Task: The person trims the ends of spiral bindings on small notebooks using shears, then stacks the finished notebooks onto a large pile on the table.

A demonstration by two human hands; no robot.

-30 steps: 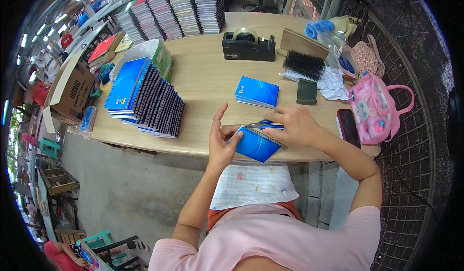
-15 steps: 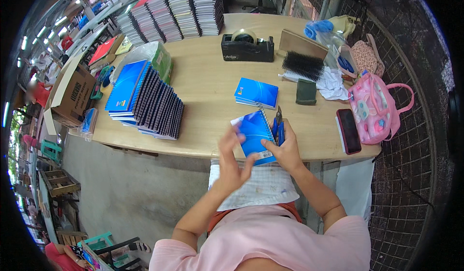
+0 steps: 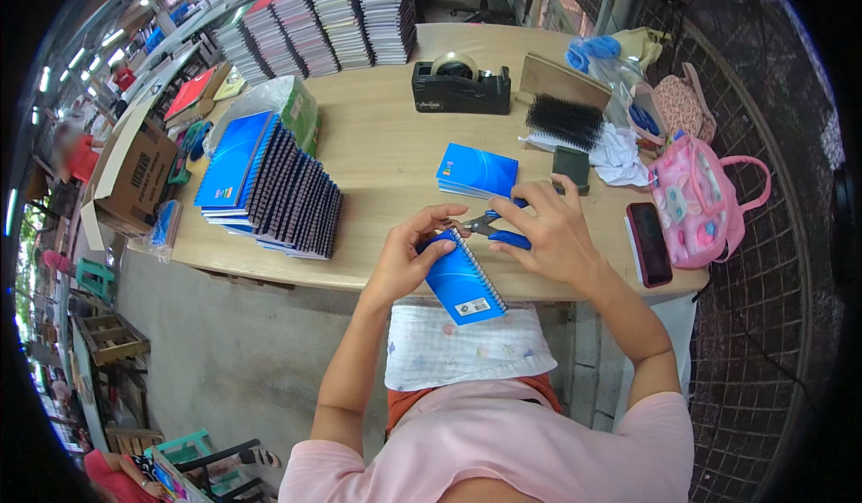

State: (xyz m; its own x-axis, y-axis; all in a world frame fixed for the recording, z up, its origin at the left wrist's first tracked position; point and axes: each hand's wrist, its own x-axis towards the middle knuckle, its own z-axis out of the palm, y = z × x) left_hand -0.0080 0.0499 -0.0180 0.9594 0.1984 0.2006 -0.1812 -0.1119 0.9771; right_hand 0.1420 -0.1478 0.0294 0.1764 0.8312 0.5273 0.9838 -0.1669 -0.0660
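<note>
A small blue spiral notebook is pinched at its upper end by my left hand, over the table's front edge. Its wire coil runs along the right side. My right hand grips blue-handled pliers or wire cutters, with the jaws at the top end of the coil. Whether the jaws touch the wire is too small to tell. Just beyond the hands lies a short pile of similar blue notebooks. A tall stack of blue spiral notebooks stands to the left.
Toward the back sit a black tape dispenser and tall notebook stacks. On the right are a black bristle brush, a dark green block, a phone and a pink bag. A cardboard box stands far left.
The notebook has turned, its coil still rightward, and my left hand has taken hold of its upper end. My right hand has left the notebook and raised the cutters to the coil.
</note>
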